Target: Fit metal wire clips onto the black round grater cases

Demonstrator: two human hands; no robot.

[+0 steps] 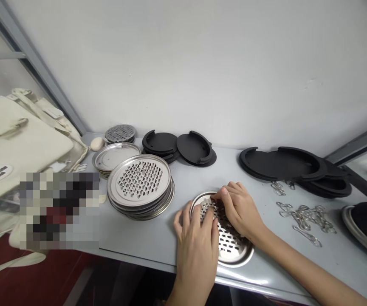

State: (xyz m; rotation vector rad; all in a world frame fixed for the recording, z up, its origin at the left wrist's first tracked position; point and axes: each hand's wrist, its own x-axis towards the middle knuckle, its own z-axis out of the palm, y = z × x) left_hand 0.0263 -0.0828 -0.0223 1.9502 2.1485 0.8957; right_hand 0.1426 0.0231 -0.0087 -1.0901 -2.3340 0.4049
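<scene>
A round metal dish with a perforated grater plate [230, 246] lies on the grey shelf near its front edge. My left hand [198, 238] rests on its left side, fingers spread over the rim and the holes. On the upper part of the plate is my right hand [239, 208], its fingers bent and drawn together; whatever its fingertips may hold is hidden. To the left stands a stack of metal dishes [140, 182], the top one with a grater surface.
Behind are plain metal lids [116, 156], grey grater discs [120, 133] and black round parts [194, 147]. More black parts [282, 163] and metal clips [304, 216] lie right. A cream bag [21, 144] is left. A wall [202, 72] closes the back.
</scene>
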